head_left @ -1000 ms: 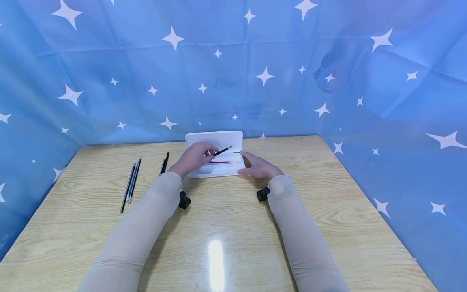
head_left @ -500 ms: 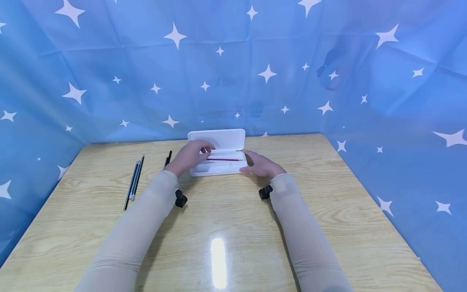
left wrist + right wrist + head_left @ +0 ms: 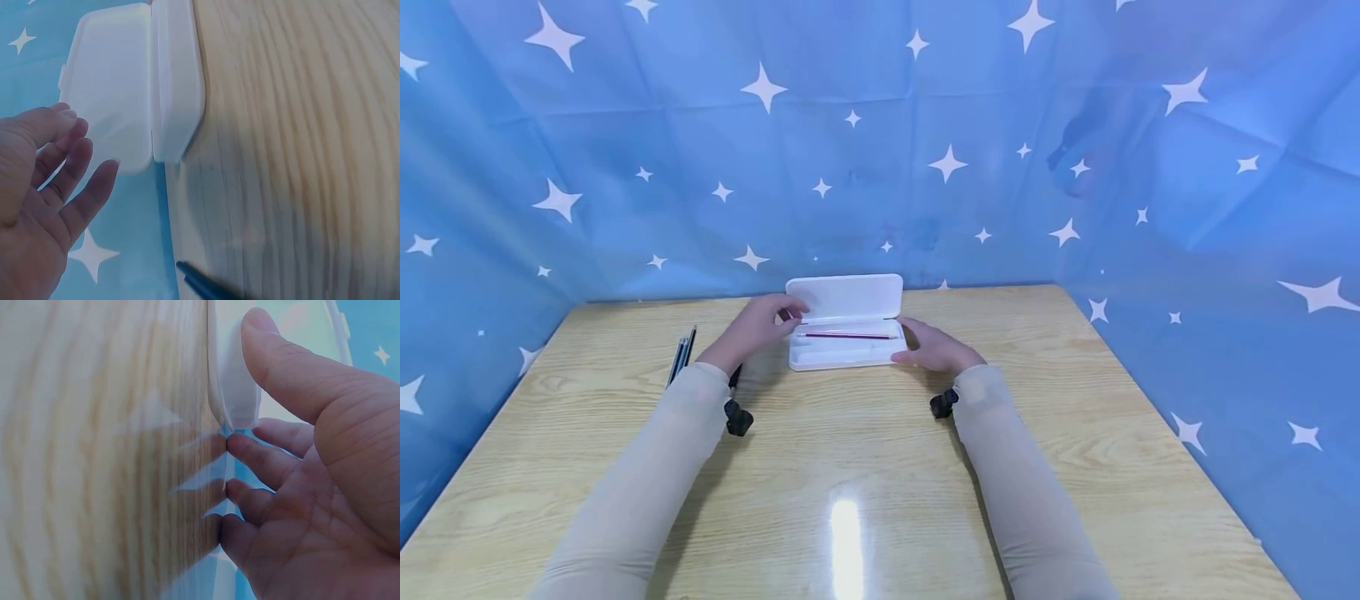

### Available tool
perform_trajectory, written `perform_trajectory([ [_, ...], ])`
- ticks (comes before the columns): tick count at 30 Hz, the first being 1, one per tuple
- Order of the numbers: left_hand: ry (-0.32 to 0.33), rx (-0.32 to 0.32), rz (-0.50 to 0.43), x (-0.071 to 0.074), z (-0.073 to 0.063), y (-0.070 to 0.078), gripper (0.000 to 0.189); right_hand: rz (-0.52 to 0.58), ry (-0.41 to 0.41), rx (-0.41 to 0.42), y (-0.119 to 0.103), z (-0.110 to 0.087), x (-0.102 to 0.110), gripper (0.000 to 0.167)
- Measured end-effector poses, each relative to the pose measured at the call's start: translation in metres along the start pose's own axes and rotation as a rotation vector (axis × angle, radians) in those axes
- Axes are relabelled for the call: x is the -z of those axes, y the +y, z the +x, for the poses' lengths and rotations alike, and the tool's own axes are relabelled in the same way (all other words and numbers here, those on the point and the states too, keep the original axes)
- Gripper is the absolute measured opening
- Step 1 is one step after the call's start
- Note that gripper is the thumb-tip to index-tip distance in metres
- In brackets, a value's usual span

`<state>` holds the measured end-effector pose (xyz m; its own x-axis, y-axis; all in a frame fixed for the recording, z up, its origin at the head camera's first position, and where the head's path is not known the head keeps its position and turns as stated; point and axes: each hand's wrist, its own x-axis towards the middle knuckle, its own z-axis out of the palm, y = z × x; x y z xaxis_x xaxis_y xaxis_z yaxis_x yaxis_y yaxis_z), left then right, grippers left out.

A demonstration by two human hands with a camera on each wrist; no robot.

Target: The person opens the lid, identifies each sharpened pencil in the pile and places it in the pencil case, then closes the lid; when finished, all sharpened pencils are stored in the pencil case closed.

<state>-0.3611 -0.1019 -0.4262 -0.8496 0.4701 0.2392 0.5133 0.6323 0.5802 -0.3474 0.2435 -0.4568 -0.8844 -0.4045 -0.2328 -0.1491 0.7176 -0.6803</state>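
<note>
A white pencil case (image 3: 842, 360) lies with its lid raised near the back of the table. Inside it is a dark red pencil (image 3: 850, 336), lying lengthwise. My left hand (image 3: 754, 327) is just off the case's left end, fingers loosely bent and holding nothing; in the left wrist view, the left hand (image 3: 47, 181) appears beside the raised lid (image 3: 112, 87). My right hand (image 3: 938, 347) holds the case's right end between thumb and fingers. In the right wrist view, the right hand's thumb (image 3: 281, 362) lies against the case wall and several fingertips touch the table.
Several dark and blue pencils (image 3: 681, 360) lie on the left of the wooden table (image 3: 1000, 500), partly behind my left sleeve. Black sticks, pens or pencils (image 3: 203, 282), lie near my left wrist. A blue star-patterned curtain (image 3: 865, 167) hangs behind the table.
My left hand held a black pencil over the case a second ago; it has let go and drawn back to the left. The right hand stays at the case's right end.
</note>
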Motion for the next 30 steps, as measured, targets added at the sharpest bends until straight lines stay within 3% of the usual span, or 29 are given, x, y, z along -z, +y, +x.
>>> perform_trajectory([
  [5, 0.011, 0.051, -0.004, 0.012, -0.007, -0.002, 0.028, 0.005, 0.008, 0.006, 0.002, 0.0, 0.0, 0.084],
  [10, 0.046, 0.117, -0.036, 0.026, -0.017, -0.015, 0.031, -0.009, 0.008, 0.015, 0.001, 0.001, -0.001, 0.084],
  [15, 0.1, 0.153, -0.067, 0.042, -0.035, -0.031, 0.033, -0.003, -0.01, 0.034, -0.002, 0.002, -0.004, 0.083],
  [20, 0.105, 0.196, -0.132, 0.057, -0.052, -0.039, 0.038, -0.011, -0.011, 0.027, -0.002, 0.001, -0.004, 0.083],
  [30, 0.127, 0.227, -0.185, 0.074, -0.066, -0.051, 0.043, -0.001, 0.002, 0.034, 0.002, 0.0, 0.0, 0.082],
])
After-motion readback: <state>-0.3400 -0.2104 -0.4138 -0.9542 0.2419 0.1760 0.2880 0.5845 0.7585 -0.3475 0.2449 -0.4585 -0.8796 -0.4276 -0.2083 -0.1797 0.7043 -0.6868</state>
